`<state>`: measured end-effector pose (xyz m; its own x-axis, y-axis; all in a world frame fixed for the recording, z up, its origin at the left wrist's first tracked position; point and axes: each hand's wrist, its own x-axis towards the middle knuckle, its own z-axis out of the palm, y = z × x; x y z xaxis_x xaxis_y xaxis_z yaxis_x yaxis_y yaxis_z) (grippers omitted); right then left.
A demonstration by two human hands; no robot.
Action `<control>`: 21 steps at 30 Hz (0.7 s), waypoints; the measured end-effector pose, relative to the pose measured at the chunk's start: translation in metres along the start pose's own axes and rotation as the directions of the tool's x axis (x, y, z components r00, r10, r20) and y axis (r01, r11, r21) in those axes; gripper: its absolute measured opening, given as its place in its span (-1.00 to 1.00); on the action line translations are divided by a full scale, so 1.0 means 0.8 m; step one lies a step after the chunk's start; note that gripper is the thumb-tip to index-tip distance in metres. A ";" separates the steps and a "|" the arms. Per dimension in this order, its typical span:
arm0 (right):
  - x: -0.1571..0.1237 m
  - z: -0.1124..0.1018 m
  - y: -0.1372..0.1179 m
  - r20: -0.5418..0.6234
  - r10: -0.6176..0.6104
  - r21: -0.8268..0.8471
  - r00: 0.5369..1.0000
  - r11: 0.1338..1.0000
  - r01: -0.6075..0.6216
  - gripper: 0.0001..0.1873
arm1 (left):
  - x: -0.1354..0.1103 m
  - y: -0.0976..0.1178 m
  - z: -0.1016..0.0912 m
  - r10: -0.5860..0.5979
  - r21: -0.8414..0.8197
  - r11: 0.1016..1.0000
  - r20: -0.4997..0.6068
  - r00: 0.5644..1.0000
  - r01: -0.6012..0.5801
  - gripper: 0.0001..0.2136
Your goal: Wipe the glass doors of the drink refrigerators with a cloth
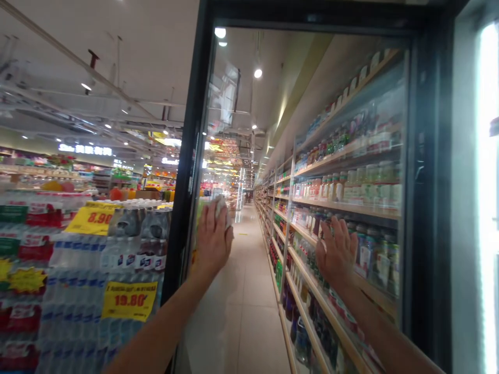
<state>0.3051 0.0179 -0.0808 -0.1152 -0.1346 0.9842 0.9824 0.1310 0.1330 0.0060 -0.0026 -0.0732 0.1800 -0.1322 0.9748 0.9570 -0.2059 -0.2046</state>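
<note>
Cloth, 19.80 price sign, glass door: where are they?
white cloth (221,209), head view, its bunched top part.
19.80 price sign (129,300), head view, its yellow middle.
glass door (241,311), head view, bare lower pane.

Left arm: bare, comes in from the lower left, stretched forward and upward.
Left hand (212,240): back toward the camera, palm facing away, fingers close together and pointing up, thumb on the right side.
Right arm: bare, comes in from the lower right, reaching forward.
Right hand (337,252): flat, palm facing away, 4 fingers a little spread, pointing up.
Both hands: nearly the same height, well apart.
</note>
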 end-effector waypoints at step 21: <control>0.001 -0.002 0.003 -0.007 0.003 0.001 1.000 1.000 -0.003 -0.48 | -0.013 -0.012 -0.013 0.273 -0.063 0.961 0.092 0.958 -0.268 -0.45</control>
<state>0.3080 0.0163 -0.0796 -0.1117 -0.1411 0.9837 0.9826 0.1323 0.1306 -0.0071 -0.0097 -0.0821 0.4544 -0.0936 0.8859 0.8575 -0.2234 -0.4635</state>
